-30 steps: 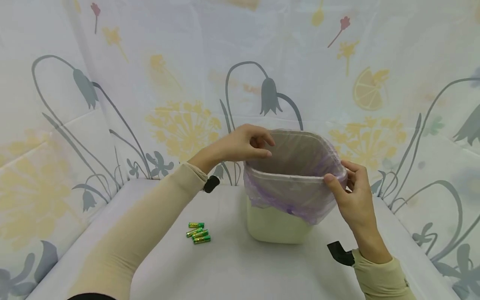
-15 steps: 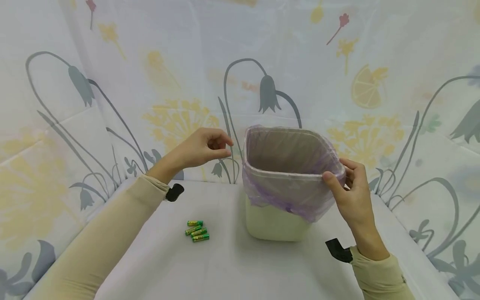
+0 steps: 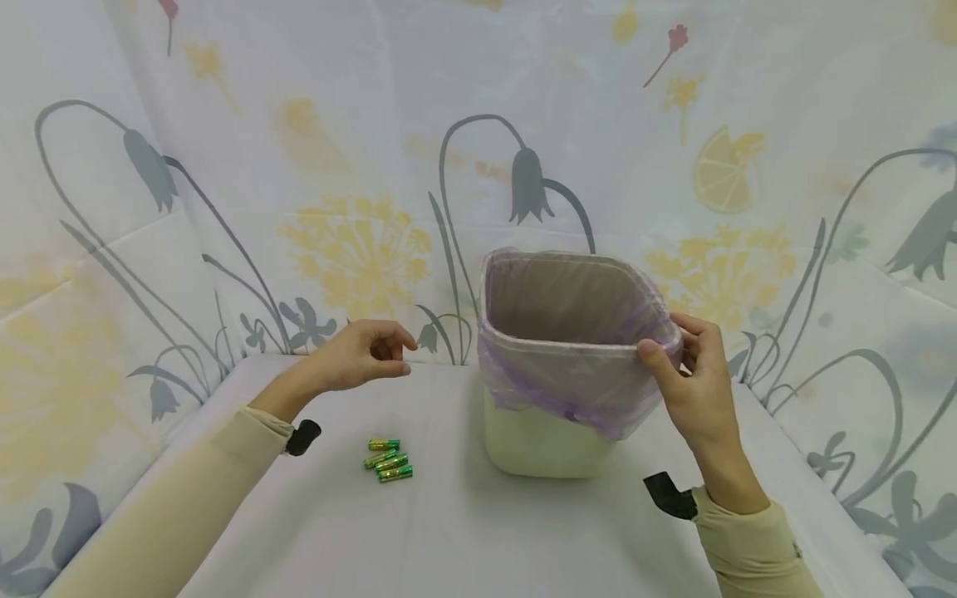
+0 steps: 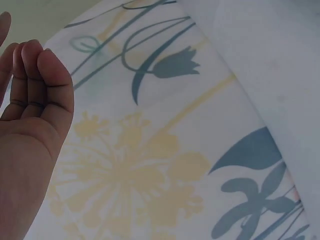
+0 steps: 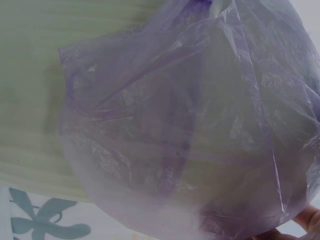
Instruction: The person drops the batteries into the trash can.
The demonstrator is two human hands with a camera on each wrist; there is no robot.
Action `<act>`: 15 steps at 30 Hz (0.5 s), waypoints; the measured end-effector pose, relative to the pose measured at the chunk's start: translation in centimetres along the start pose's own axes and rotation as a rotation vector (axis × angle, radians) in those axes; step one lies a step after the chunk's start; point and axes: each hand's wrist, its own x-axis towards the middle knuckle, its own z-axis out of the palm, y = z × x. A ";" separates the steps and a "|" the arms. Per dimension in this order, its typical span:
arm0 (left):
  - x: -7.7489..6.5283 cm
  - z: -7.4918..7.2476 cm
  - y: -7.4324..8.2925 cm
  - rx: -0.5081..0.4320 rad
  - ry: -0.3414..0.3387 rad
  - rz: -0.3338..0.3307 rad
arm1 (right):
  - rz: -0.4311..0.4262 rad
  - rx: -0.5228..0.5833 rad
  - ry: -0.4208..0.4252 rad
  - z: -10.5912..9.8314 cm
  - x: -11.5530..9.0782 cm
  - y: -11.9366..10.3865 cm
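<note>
A pale green trash bin [image 3: 549,453] stands on the table, lined with a thin purple trash bag [image 3: 553,374] that is folded over its rim. My right hand [image 3: 691,378] grips the bag and rim at the right corner, thumb in front and fingers behind. In the right wrist view the purple bag [image 5: 165,120] fills most of the picture, with fingertips at the lower right. My left hand [image 3: 359,357] hovers left of the bin, fingers loosely curved and holding nothing. The left wrist view shows its bent fingers [image 4: 35,80] with nothing in them.
Several green and gold batteries [image 3: 392,463] lie in a small group on the white tabletop [image 3: 449,540], left of the bin and below my left hand. A flower-printed curtain [image 3: 359,149] stands behind and at both sides.
My left hand has moved from the bin's left rim out to the left and down, toward the batteries' side. The right hand keeps its grip at the right corner.
</note>
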 end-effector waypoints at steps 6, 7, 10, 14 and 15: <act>-1.0 1.5 -2.6 -0.014 -0.017 -0.032 | 0.003 -0.001 0.013 -0.2 0.0 -0.1; -1.2 1.8 -3.1 -0.015 -0.022 -0.035 | 0.000 0.004 0.014 -0.1 0.0 -0.1; -1.8 2.7 -4.7 -0.006 -0.047 -0.046 | -0.004 0.015 0.009 0.0 0.1 -0.1; -2.4 3.7 -6.3 0.009 -0.080 -0.056 | -0.002 0.018 0.000 0.1 0.1 -0.1; -2.5 3.9 -6.7 0.009 -0.084 -0.058 | 0.000 0.017 -0.001 0.1 0.1 -0.1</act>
